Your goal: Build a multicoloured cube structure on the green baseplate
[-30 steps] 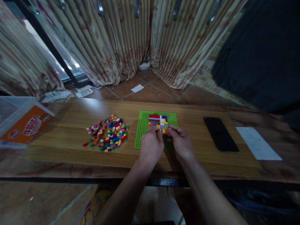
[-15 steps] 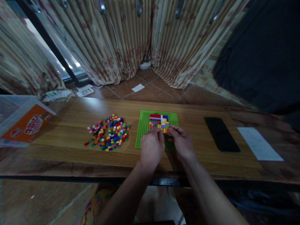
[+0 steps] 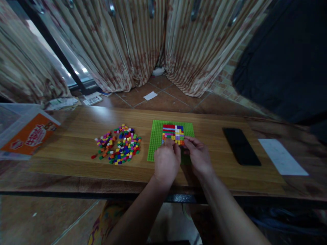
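A green baseplate [image 3: 156,139] lies on the wooden table [image 3: 76,160], and a block of small coloured bricks [image 3: 173,132] is stuck on its upper middle. My left hand [image 3: 166,162] rests on the plate's near part, fingers curled and pinched at the lower edge of the brick block. My right hand [image 3: 198,157] sits beside it, fingers curled, thumb and forefinger meeting at the block's lower right corner. What either pinch holds is too small to make out. A heap of loose coloured bricks [image 3: 118,144] lies left of the plate.
A black phone [image 3: 241,146] and a white sheet of paper [image 3: 282,156] lie to the right. A clear box with an orange label [image 3: 28,134] stands at the far left. Striped curtains [image 3: 143,41] hang behind the table, over a tiled floor.
Both hands have stayed at the lower edge of the brick block, shifting only slightly. The view has drifted a little.
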`<state>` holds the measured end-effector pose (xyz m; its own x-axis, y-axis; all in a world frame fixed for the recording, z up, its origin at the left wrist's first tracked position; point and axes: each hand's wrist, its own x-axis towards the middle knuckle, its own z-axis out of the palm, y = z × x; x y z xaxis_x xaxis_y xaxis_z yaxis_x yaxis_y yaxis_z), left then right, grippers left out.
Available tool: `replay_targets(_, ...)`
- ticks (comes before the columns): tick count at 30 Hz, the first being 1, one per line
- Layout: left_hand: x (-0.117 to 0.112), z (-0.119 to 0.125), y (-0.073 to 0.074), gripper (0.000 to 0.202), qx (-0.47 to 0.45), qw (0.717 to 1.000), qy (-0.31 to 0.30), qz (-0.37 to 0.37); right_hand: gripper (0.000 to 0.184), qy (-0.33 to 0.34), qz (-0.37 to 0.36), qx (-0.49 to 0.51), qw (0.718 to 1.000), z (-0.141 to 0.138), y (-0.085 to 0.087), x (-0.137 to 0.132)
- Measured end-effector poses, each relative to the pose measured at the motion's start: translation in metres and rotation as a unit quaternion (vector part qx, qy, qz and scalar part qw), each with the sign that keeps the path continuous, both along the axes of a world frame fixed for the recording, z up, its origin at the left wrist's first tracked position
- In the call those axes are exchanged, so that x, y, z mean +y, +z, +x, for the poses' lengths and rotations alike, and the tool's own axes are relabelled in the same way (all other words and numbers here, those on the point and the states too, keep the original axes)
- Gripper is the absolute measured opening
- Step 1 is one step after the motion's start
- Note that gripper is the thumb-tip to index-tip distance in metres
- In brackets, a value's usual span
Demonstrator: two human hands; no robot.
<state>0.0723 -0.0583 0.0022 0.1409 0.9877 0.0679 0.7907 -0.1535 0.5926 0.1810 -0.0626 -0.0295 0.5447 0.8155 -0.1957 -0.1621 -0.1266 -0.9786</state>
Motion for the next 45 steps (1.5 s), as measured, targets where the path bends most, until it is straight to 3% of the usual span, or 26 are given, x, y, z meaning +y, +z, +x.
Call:
replay_targets(12,0.004,-0.006,-0.006,0.015,-0.052,0.998,-0.029,0.011,0.038,0.000,0.002,-0.006,1.000,-0.003,0.002,-0.001)
replay_targets(21,0.003,-0.006,-0.007,0.023,0.005,0.999,-0.039,0.031,0.048,0.023,-0.035,-0.192,0.981,-0.008,0.001,0.004)
replay_targets(27,0.002,-0.005,-0.007,0.024,0.022,0.999,-0.041,0.026,0.049,0.025,-0.030,-0.231,0.972,-0.009,-0.001,0.006)
replay_targets(45,0.000,-0.007,-0.005,0.028,0.034,0.997,-0.071,0.019,0.059,0.067,-0.078,-0.125,0.987,0.002,0.003,-0.002)
